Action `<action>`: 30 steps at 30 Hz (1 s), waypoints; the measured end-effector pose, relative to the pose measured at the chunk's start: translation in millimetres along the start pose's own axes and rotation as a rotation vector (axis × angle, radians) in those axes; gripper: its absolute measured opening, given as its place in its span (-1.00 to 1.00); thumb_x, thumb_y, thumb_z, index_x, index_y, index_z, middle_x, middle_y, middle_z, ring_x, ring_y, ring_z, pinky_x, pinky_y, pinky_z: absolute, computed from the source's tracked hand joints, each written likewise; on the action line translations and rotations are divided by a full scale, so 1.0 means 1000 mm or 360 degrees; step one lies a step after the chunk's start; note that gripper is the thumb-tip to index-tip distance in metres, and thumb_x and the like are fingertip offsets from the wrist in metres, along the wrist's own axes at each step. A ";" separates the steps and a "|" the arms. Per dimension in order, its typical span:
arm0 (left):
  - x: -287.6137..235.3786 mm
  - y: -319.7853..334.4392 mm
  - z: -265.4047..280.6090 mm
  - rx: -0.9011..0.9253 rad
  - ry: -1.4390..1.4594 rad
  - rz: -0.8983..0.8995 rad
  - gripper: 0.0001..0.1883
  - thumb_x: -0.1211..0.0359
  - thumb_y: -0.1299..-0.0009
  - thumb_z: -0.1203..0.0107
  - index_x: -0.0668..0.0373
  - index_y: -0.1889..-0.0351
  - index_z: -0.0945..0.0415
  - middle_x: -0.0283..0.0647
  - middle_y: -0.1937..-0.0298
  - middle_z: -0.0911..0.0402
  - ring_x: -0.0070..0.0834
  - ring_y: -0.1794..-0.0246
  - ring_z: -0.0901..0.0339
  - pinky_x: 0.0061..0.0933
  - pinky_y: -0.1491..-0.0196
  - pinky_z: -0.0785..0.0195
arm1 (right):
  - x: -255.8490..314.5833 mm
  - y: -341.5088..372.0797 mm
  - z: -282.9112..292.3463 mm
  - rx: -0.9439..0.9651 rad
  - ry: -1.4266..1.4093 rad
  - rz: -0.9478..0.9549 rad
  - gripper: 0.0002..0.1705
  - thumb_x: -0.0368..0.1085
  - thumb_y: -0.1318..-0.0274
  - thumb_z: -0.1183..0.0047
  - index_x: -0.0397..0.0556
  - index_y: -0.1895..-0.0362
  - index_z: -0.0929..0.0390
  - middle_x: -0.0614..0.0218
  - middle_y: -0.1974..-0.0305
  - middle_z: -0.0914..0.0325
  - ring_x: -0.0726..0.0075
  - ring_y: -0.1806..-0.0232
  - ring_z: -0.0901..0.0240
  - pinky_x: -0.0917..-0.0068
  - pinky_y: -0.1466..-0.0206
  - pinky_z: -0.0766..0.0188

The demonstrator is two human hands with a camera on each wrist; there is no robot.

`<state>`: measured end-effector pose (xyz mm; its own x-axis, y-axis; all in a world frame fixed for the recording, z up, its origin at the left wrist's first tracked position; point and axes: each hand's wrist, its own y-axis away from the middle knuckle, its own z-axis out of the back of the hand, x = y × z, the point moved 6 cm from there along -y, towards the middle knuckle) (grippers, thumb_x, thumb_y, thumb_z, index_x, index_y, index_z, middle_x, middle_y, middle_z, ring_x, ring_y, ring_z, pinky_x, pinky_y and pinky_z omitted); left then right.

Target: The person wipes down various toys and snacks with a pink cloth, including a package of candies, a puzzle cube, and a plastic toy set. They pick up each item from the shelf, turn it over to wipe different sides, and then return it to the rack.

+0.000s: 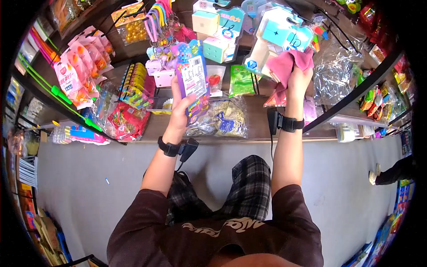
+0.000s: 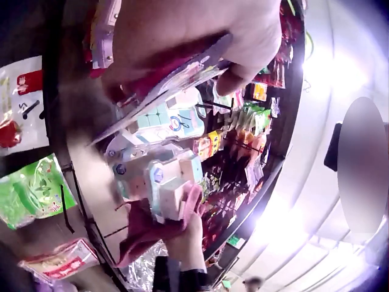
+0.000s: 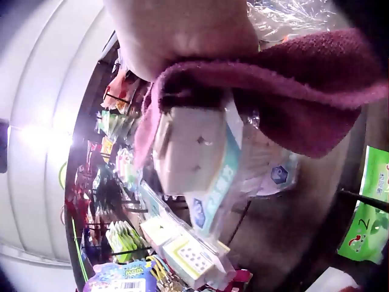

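Note:
My left hand (image 1: 179,113) grips a flat purple and blue package (image 1: 194,80) by its lower edge, its barcode label turned up. In the left wrist view that package (image 2: 164,91) appears nearly edge-on under the hand. My right hand (image 1: 300,81) holds a dusty-pink cloth (image 1: 284,66), which drapes down below the fingers. The cloth lies against a clear-packed puzzle cube (image 3: 191,149) hanging on the rack; the right fingers are partly hidden behind cloth and pack. Another cube pack (image 1: 218,29) hangs between the two hands.
Small purple bag charms (image 1: 161,73) hang left of the left hand. A green packet (image 1: 242,80) and clear bags (image 1: 227,118) occupy the shelf. A black rack bar (image 1: 356,89) slants at right. Farther right, another person's leg (image 1: 393,171) shows over the grey floor (image 1: 213,178).

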<state>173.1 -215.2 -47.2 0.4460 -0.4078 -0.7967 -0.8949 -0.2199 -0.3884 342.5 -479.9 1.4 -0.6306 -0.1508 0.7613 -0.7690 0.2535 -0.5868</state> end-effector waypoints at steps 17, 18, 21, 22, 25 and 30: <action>0.007 -0.009 -0.006 0.0021 0.0078 -0.0275 -0.25 0.06 -0.22 -0.01 0.00 -0.26 0.17 0.03 -0.10 -0.28 -0.26 -0.07 -0.35 -0.30 -0.02 -0.27 | 0.045 0.069 -0.028 0.0170 -0.0071 -0.0065 -0.40 -0.35 -0.16 0.11 -0.30 -0.25 -0.05 0.19 -0.16 -0.22 0.42 -0.16 -0.16 0.53 -0.17 -0.14; 0.002 -0.009 0.001 -0.0090 0.0078 -0.0374 -0.25 0.09 -0.21 -0.02 -0.01 -0.27 0.18 0.01 -0.10 -0.26 -0.26 -0.09 -0.34 -0.29 -0.03 -0.26 | 0.053 0.072 -0.044 0.0423 -0.0040 -0.0045 -0.45 -0.29 -0.22 0.14 -0.30 -0.22 -0.10 0.20 -0.11 -0.28 0.45 -0.11 -0.20 0.55 -0.14 -0.16; -0.011 -0.010 0.006 -0.0048 0.0025 -0.0483 -0.18 0.14 -0.16 -0.07 -0.03 -0.29 0.23 -0.02 -0.12 -0.24 -0.25 -0.12 -0.29 -0.30 -0.04 -0.26 | 0.044 0.072 -0.075 0.0439 -0.0171 0.0002 -0.50 -0.25 -0.25 0.18 -0.30 -0.18 -0.16 0.19 -0.08 -0.32 0.46 -0.05 -0.24 0.56 -0.09 -0.19; -0.019 -0.008 0.004 -0.0056 -0.0074 -0.0605 -0.15 0.15 -0.15 -0.10 -0.03 -0.29 0.25 -0.02 -0.14 -0.22 -0.24 -0.13 -0.29 -0.29 -0.03 -0.27 | 0.046 0.074 -0.084 0.0403 -0.0091 0.0147 -0.51 -0.28 -0.23 0.17 -0.31 -0.17 -0.16 0.17 -0.08 -0.31 0.44 -0.06 -0.25 0.54 -0.11 -0.19; -0.025 -0.010 0.008 0.0009 -0.0218 -0.0660 -0.04 0.20 -0.09 -0.19 -0.02 -0.32 0.31 0.01 -0.23 -0.13 -0.26 -0.17 -0.24 -0.34 -0.03 -0.27 | 0.041 0.077 -0.104 0.0350 -0.0470 -0.0103 -0.54 -0.44 -0.12 0.12 -0.31 -0.12 -0.20 0.16 -0.04 -0.34 0.40 -0.06 -0.25 0.48 -0.13 -0.18; -0.033 -0.012 0.008 0.0071 -0.0359 -0.0647 0.02 0.23 -0.05 -0.24 0.05 -0.33 0.32 0.03 -0.28 -0.08 -0.25 -0.23 -0.17 -0.33 -0.11 -0.21 | 0.037 0.069 -0.115 0.0270 -0.0052 0.0025 -0.52 -0.34 -0.18 0.15 -0.28 -0.17 -0.19 0.21 0.02 -0.39 0.46 0.04 -0.32 0.53 -0.02 -0.27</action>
<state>169.2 -192.5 -20.1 0.7503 -0.0923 -0.6547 -0.6503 -0.2814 -0.7056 278.6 -357.7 20.8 -0.6434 -0.1797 0.7441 -0.7641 0.0914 -0.6386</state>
